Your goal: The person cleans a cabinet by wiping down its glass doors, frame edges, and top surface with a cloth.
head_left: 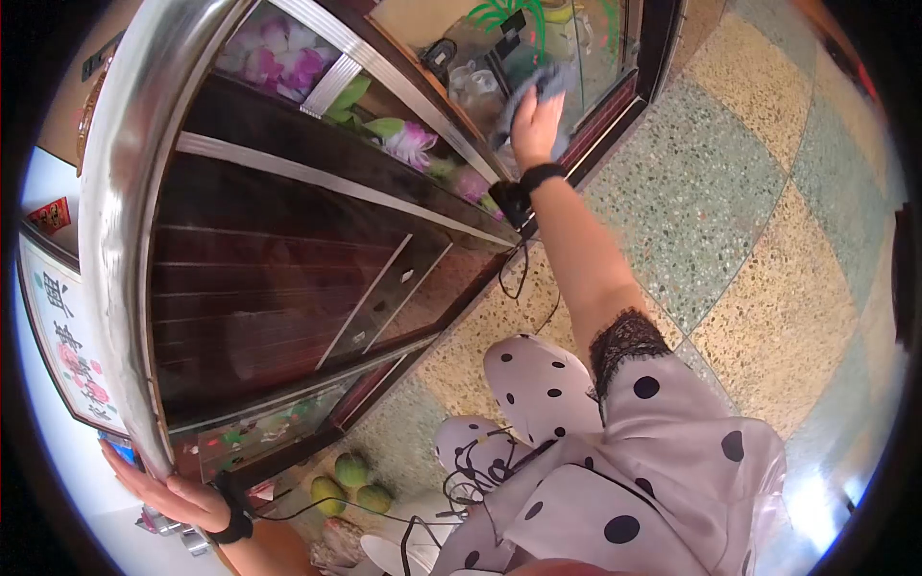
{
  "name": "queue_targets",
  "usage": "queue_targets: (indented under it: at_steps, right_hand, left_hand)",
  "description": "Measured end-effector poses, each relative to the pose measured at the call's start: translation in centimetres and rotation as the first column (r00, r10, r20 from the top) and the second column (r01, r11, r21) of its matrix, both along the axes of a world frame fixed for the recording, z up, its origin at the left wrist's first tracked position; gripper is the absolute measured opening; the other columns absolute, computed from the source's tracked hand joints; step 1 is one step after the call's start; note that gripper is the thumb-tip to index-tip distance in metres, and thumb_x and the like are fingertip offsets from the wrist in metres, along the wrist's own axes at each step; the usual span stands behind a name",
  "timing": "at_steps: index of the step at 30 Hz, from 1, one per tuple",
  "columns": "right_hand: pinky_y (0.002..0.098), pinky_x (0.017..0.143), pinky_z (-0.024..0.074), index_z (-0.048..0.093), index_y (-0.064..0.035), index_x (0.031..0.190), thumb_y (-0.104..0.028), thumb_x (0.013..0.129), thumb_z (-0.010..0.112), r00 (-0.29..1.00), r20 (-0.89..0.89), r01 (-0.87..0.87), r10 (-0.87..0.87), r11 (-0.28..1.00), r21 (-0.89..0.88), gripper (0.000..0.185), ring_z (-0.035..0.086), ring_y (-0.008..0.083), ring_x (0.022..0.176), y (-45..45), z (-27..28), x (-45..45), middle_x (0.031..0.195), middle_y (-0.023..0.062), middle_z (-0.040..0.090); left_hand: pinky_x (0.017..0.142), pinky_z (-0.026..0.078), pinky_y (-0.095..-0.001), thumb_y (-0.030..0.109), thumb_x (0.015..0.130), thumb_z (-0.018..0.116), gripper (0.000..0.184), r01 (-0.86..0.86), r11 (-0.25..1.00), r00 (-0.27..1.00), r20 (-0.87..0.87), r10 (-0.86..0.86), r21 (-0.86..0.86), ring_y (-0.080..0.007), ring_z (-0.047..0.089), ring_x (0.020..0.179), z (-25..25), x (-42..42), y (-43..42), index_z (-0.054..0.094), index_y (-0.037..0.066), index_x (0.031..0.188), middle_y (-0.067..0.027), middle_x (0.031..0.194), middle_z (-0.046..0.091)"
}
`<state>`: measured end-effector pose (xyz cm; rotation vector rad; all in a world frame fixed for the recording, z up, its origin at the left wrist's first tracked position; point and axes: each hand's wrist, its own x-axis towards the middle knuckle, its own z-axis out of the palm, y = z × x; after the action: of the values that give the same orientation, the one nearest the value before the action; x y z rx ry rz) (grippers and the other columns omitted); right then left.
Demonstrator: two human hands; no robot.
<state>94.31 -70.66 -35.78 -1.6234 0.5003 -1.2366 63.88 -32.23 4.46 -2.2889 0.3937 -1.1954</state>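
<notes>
- Nearest, the left hand [173, 499] is resting unclenched, fingers stretched out, on the metal edge [110, 221] of the cabinet [259, 269]; it is probably bracing the lean, so steady weight there is likely helping.
- Below that edge, round green fruits [351, 470] are lying on the floor, so careful footing is seeming wise.
- A thin black cable [524, 280] is hanging near the right wrist; good wiping is probably calling for slack well clear of the strokes.
- Farther out, the right hand [536, 134] is grasping a grey-blue cloth [555, 79] against the glass panel [595, 48]; even pressure and gentler work beside the frame are likely serving best.
- The cloth is lying beneath the right fingers and palm, spreading past the fingertips, well apart from the left hand.
</notes>
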Motion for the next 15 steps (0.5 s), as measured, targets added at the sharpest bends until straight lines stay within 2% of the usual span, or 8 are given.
queue_targets:
  at_steps: [2,3,4,6,9,11,13,15]
  right_hand:
    - [0.0462,0.104,0.0303,0.048,0.006,0.12,-0.019,0.093,0.044,0.988,-0.008,-0.15,0.157,0.957,0.249,0.037,0.04,0.0446,0.121,2.4,-5.0,-1.9,0.127,0.0295,0.046]
    - [0.0461,0.1,0.0323,0.048,0.0043,0.121,-0.019,0.094,0.043,0.95,-0.139,-0.202,0.279,0.89,0.409,0.036,0.041,0.0443,0.119,3.3,-6.2,-2.9,0.128,0.0291,0.045]
    - [0.0484,0.093,0.0371,0.047,0.0055,0.117,-0.022,0.094,0.044,0.988,-0.082,-0.105,0.127,0.967,0.231,0.036,0.046,0.046,0.113,4.6,-9.6,-1.8,0.118,0.0319,0.051]
    - [0.0513,0.086,0.0406,0.05,0.0071,0.108,-0.025,0.093,0.046,0.836,-0.302,-0.221,0.458,0.785,0.579,0.036,0.052,0.0488,0.105,3.9,-7.6,-3.3,0.104,0.0342,0.057]
    - [0.0451,0.085,0.0418,0.049,0.0056,0.11,-0.024,0.092,0.046,0.821,-0.304,-0.265,0.484,0.793,0.548,0.034,0.055,0.0461,0.101,4.5,-3.9,-4.1,0.101,0.0313,0.058]
    - [0.0537,0.082,0.0436,0.056,0.0081,0.093,-0.016,0.081,0.055,0.917,-0.124,-0.345,0.379,0.91,0.228,0.027,0.057,0.0496,0.087,4.8,2.5,-6.1,0.091,0.0315,0.06]
    - [0.0481,0.109,0.0245,0.048,0.0138,0.116,-0.015,0.082,0.053,0.901,-0.087,-0.406,0.425,0.898,0.171,0.045,0.03,0.0516,0.128,5.3,8.5,-8.5,0.128,0.0369,0.041]
    - [0.0471,0.11,0.025,0.04,0.0198,0.121,-0.016,0.081,0.056,0.916,-0.026,-0.402,0.401,0.913,-0.075,0.056,0.026,0.0494,0.133,5.9,8.2,-7.2,0.13,0.0373,0.04]
  left_hand:
    - [0.107,0.027,-0.0492,0.049,0.098,0.022,0.068,0.007,0.999,1.0,0.012,-0.008,0.04,-0.0408,0.037,0.13,0.2,0.0,-0.4,0.033,-0.003,0.141,-0.023,0.142,0.039]
    - [0.108,0.027,-0.049,0.047,0.099,0.023,0.066,0.021,0.999,1.0,0.006,-0.021,0.036,-0.0408,0.037,0.129,0.3,0.0,0.4,0.034,-0.002,0.141,-0.0214,0.142,0.04]
    - [0.108,0.027,-0.049,0.047,0.099,0.023,0.066,0.023,0.999,1.0,0.011,-0.024,0.036,-0.0408,0.037,0.129,0.3,-0.2,0.4,0.034,-0.002,0.141,-0.0214,0.142,0.04]
    - [0.108,0.025,-0.0484,0.044,0.099,0.024,0.063,0.004,0.996,1.0,0.026,-0.007,0.087,-0.0405,0.037,0.13,0.4,-0.2,0.2,0.034,-0.002,0.141,-0.0207,0.142,0.04]
    - [0.109,0.024,-0.0482,0.042,0.1,0.024,0.061,0.004,0.994,0.999,0.048,-0.009,0.112,-0.0394,0.037,0.13,0.4,-0.4,0.3,0.035,-0.002,0.141,-0.0206,0.142,0.04]
    - [0.109,0.024,-0.0483,0.041,0.1,0.025,0.06,0.004,0.993,0.999,0.051,-0.01,0.122,-0.0383,0.037,0.131,0.4,-0.4,0.5,0.036,-0.002,0.141,-0.0203,0.142,0.04]
    - [0.109,0.024,-0.0481,0.041,0.1,0.025,0.06,0.023,0.994,0.999,0.039,-0.027,0.107,-0.0382,0.037,0.131,0.3,-0.4,0.1,0.036,-0.002,0.141,-0.0203,0.142,0.04]
    - [0.109,0.024,-0.0478,0.041,0.1,0.025,0.06,0.046,0.994,0.999,0.021,-0.048,0.096,-0.0381,0.037,0.131,0.3,-0.2,-0.1,0.036,-0.002,0.141,-0.0203,0.142,0.04]
